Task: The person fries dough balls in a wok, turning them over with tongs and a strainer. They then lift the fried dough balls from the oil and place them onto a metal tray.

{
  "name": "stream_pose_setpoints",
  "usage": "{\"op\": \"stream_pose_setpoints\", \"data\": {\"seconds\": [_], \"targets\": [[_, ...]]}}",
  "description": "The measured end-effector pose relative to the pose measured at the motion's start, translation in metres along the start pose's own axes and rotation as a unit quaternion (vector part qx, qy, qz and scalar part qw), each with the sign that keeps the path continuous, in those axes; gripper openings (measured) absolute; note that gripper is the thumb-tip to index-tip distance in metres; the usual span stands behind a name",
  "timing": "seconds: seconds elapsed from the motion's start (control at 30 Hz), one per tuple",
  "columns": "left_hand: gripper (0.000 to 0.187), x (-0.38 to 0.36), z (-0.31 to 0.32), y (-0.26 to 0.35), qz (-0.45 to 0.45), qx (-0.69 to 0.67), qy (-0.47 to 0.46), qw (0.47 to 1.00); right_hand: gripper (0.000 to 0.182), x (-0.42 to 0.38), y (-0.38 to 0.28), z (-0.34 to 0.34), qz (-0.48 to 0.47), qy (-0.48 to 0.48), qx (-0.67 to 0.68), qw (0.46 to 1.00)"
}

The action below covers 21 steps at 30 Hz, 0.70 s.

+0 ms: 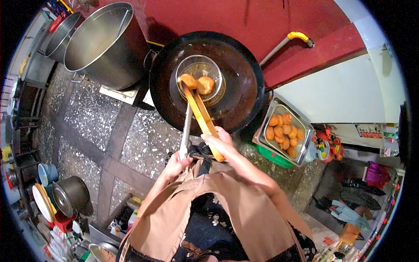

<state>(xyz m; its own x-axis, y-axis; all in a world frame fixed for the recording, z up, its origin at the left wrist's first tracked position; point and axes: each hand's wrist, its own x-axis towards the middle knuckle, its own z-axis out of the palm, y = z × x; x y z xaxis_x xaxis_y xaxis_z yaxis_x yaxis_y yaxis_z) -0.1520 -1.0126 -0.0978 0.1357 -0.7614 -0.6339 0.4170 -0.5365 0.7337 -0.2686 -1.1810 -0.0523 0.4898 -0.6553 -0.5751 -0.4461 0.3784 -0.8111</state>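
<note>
My left hand (177, 164) is closed around the metal handle of a wire strainer (212, 64). The strainer's basket is over the large dark wok (242, 85) and holds two golden-brown fried pieces of dough (205, 85). My right hand (222, 142) grips a pair of wooden tongs (200, 115), whose tips reach into the basket against the left fried piece (187, 80). Whether the tips pinch that piece I cannot make out. Brown liquid, probably oil, shows in the wok beneath the wire mesh.
Right of the wok, a steel tray (307, 131) holds several browned fried pieces (286, 130) above a green container (274, 157). A tall steel pot (113, 56) stands left of the wok. A yellow-ended pipe (279, 50) slants out behind. Lower left is a lidded pot (74, 194).
</note>
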Motion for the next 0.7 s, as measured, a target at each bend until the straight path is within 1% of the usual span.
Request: {"op": "stream_pose_setpoints", "data": {"seconds": [0.07, 0.1, 0.13, 0.17, 0.2, 0.27, 0.3, 0.33, 0.4, 0.47, 0.53, 0.63, 0.7], "targets": [[0.011, 0.002, 0.001, 0.001, 0.021, -0.015, 0.010, 1.000, 0.045, -0.002, 0.016, -0.014, -0.009, 0.000, -0.019, 1.000], [0.007, 0.004, 0.000, 0.002, 0.019, -0.005, 0.010, 1.000, 0.045, -0.006, 0.019, -0.021, -0.005, -0.011, -0.040, 0.999], [0.005, 0.008, -0.001, -0.003, 0.025, -0.002, 0.029, 0.999, 0.045, -0.008, 0.023, -0.028, -0.002, -0.023, -0.060, 0.998], [0.005, 0.009, -0.002, -0.004, 0.027, -0.023, 0.026, 0.999, 0.046, -0.010, 0.032, -0.033, 0.011, -0.048, 0.003, 0.999], [0.005, 0.010, -0.002, -0.003, 0.030, -0.043, 0.023, 0.998, 0.046, -0.012, 0.034, -0.038, 0.012, -0.046, 0.004, 0.999], [0.005, 0.015, -0.007, -0.007, 0.039, -0.029, 0.014, 0.999, 0.047, -0.015, 0.037, -0.047, 0.061, -0.053, 0.027, 0.996], [0.006, 0.015, -0.008, -0.005, 0.034, 0.004, 0.014, 0.999, 0.048, -0.017, 0.036, -0.050, 0.076, -0.061, 0.036, 0.995], [0.006, 0.016, -0.009, -0.005, 0.033, 0.004, 0.013, 0.999, 0.048, -0.020, 0.033, -0.054, 0.076, -0.060, 0.037, 0.995], [0.008, 0.016, -0.009, -0.001, 0.044, 0.013, 0.013, 0.999, 0.046, -0.024, 0.026, -0.059, 0.149, -0.050, 0.086, 0.984], [0.009, 0.014, -0.004, 0.008, 0.031, 0.031, 0.029, 0.999, 0.044, -0.024, 0.031, -0.062, 0.150, -0.036, 0.110, 0.982], [0.010, 0.014, -0.002, 0.012, 0.018, 0.050, 0.045, 0.998, 0.042, -0.026, 0.033, -0.072, 0.176, -0.026, 0.142, 0.974], [0.010, 0.015, -0.001, 0.011, 0.018, 0.033, 0.037, 0.999, 0.040, -0.021, 0.037, -0.088, 0.204, -0.010, 0.123, 0.971], [0.009, 0.014, 0.001, 0.015, 0.009, 0.039, 0.065, 0.997, 0.039, -0.009, 0.039, -0.099, 0.246, -0.021, 0.118, 0.962]]}}
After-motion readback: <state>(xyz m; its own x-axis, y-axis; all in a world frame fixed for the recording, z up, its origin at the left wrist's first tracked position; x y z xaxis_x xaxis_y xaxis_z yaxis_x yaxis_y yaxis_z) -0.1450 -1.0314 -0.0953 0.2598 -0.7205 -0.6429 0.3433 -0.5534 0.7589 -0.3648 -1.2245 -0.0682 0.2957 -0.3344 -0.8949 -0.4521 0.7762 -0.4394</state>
